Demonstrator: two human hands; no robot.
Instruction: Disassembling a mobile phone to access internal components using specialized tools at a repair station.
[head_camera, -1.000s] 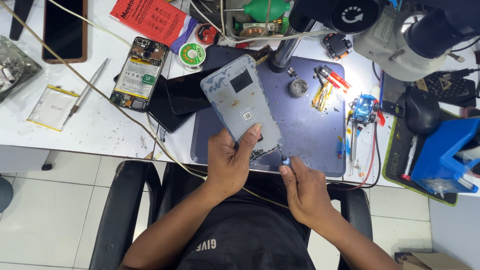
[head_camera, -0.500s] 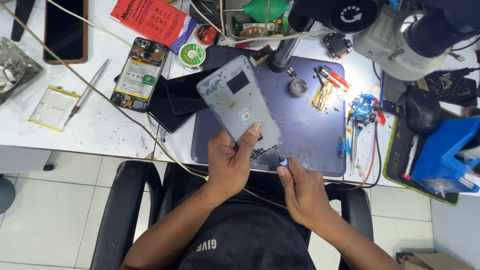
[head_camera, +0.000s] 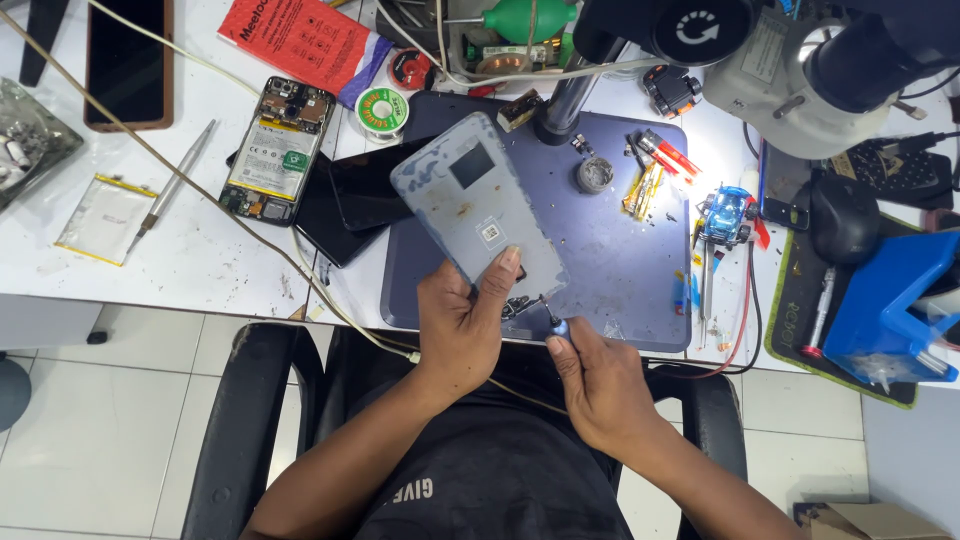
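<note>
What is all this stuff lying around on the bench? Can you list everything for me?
Phone back cover: one, grey, held tilted over the mat.
Small screwdriver: one, blue-tipped, at the cover's lower edge.
Work mat: one, dark blue, centre of the white table.
Opened phone: one, circuitry showing, left of the mat.
Dark phones: two, black, beside the opened phone.
Flat battery: one, silver, far left.
Metal pen-like tool: one, silver, near the battery.
Solder spool: one, green.
Red packet: one, top.
Microscope: one, grey and black, top right.
Blue box: one, right edge.
Chair: one, black.
Left hand: holds the cover.
Right hand: holds the screwdriver.
</note>
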